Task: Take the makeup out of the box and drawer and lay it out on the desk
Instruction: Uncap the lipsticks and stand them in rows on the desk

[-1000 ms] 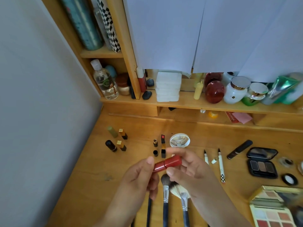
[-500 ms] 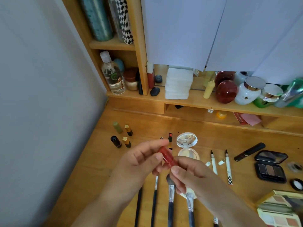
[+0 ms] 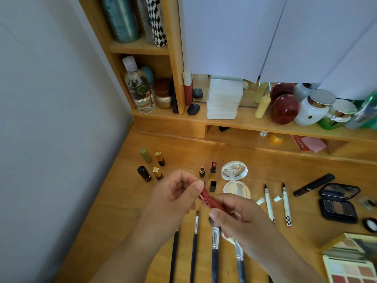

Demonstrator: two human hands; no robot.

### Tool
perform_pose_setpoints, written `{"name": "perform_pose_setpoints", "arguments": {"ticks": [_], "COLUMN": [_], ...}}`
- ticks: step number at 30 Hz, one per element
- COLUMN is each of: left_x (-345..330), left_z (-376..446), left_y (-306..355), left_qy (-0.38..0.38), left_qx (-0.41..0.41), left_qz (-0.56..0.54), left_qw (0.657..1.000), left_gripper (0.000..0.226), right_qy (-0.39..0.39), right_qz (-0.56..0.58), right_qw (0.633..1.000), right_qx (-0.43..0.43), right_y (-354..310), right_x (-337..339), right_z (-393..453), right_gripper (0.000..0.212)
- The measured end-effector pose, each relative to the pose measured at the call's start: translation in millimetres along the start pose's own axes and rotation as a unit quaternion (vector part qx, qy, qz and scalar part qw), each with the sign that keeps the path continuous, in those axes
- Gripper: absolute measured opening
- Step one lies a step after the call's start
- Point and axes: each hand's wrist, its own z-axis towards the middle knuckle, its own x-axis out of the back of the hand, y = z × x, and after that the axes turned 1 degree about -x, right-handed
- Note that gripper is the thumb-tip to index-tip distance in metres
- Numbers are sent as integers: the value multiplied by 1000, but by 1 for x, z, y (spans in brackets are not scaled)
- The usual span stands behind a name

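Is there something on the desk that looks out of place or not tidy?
Mostly tidy. Two small white caps lie loose beside the two uncapped eyeliner pens, and a black lipstick cap sits apart from its open lipstick.

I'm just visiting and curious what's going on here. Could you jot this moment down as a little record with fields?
Place: wooden desk under a shelf of jars and bottles
Left hand: pinches one end of the red lipstick tube
Right hand: grips the tube's other end
Tube: held above the desk, tilted
Beneath the hands: makeup brushes side by side
Further back: open cushion compact, small lipsticks
To the right: two liner pens, dark eyeshadow palette
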Motion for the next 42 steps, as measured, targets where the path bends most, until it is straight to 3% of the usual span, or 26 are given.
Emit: {"name": "perform_pose_setpoints", "arguments": {"ticks": [6,11,16,22,32,39,42], "left_x": [-1,6,28,2,-14,-8,7], "left_z": [-5,-4,47,99,116,101,80], "left_y": [-11,-24,-39,-88,-122,-110,-97], "left_qy": [-23,15,114,44,3,15,64], "left_qx": [59,48,-25,-12,7,-5,-84], "left_qz": [-86,-21,110,293,337,346,410], "left_qw": [994,999,987,955,942,938,906], "left_gripper": [32,46,46,53,50,63,48], "right_qy": [17,19,123,171,191,181,177], "right_qz": [18,7,-39,-83,-73,-98,-104], "right_qw": [1000,999,990,977,974,974,974], "right_qx": [-8,-29,-63,-95,-98,-92,-94], "right_y": [12,20,39,61,71,71,71], "right_x": [-8,-17,-16,-2,8,3,2], "right_z": [8,14,9,2,1,7,10], "right_gripper": [15,16,24,24,23,20,21]}}
